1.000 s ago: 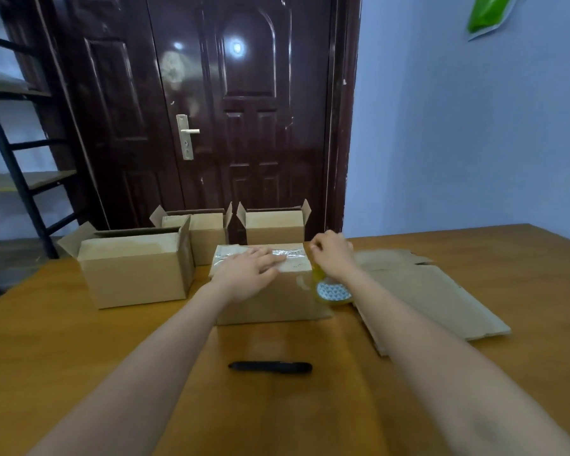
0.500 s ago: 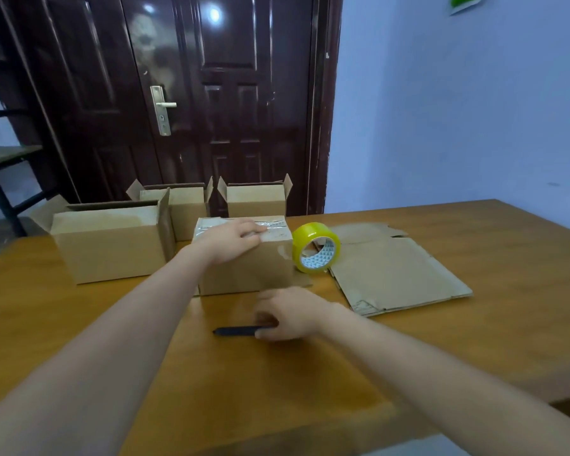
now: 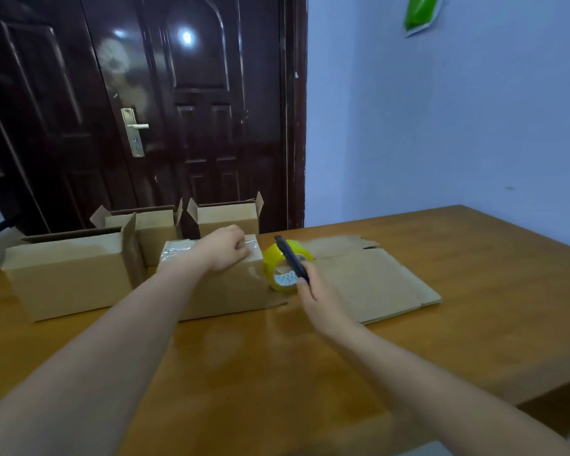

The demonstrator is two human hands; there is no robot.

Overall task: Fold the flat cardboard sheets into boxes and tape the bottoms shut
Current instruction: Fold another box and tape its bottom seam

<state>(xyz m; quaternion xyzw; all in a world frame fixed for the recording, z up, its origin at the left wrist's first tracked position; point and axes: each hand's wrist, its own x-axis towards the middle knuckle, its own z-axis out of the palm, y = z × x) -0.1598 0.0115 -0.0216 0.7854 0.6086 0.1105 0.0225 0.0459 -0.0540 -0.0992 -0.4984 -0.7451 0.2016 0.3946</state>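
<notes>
Head view: box in hand (image 3: 218,284), table centre, bottom up w/ clear tape over seam.
Left hand (image 3: 226,246): fingers curled on the box's taped top, holding it down.
Right hand (image 3: 313,291): grips black cutter (image 3: 290,258) in front of yellow tape roll (image 3: 285,269); tape prob. uncut.
Done: three boxes (image 3: 69,271) upright behind.
Left: flat sheets (image 3: 372,278) at right.
Writing: none legible.

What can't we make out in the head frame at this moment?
- Tape seam on the taped box: the left hand covers its right end.
- Black cutter: blade state too small and blurred; the right hand hides its rear.
- Tape roll: its free end is lost behind the cutter.
- Open boxes behind: insides hidden by their walls.
</notes>
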